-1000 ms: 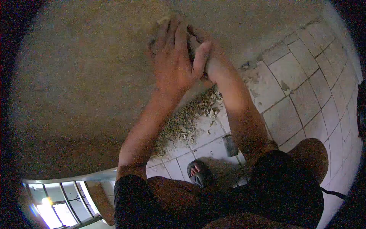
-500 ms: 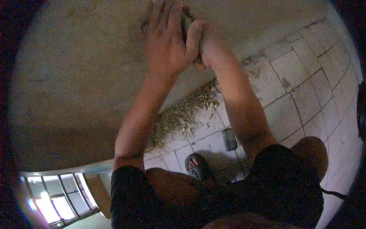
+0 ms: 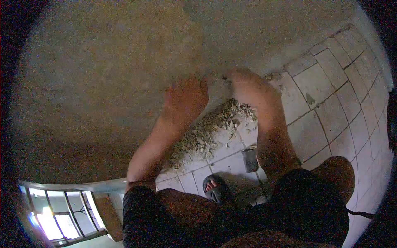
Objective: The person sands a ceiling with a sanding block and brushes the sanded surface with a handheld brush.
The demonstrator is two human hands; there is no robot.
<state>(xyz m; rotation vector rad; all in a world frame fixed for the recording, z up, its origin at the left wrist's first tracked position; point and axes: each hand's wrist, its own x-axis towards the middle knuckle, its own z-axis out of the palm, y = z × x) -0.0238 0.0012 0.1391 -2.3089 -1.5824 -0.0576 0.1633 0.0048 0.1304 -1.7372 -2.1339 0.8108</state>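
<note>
Since half a second ago both hands have come down the wall from 12 o'clock towards the middle of the view, and where the left overlapped the right, the two now look apart. The brown wall [image 3: 124, 74] fills the view from 8 round to 1 o'clock, with a paler, rougher patch near 12 o'clock. The left hand [image 3: 187, 97] sits just off centre at 11 o'clock, in front of the wall, its back to the camera; its fingers are foreshortened and blurred, so I cannot tell whether they are spread or closed on something. The right hand [image 3: 249, 87] is at 2 o'clock, more blurred still, and I cannot tell its grip either. Small dark shapes show between the hands, too unclear to name

Below the hands, a band of pale chips [image 3: 202, 138] runs along the wall's foot from 7 o'clock up towards 2. White tiles [image 3: 326, 107] with dark joints spread out at 3 o'clock. A dark grey block [image 3: 250, 160] lies on them at 4 o'clock, beside the right forearm, and a foot in a dark sandal [image 3: 218, 191] is between 5 and 6. A barred window [image 3: 64, 219] glows at 8 o'clock, and a black cable [image 3: 360, 213] reaches out at 4, beyond the dark clothing [image 3: 308, 198]
</note>
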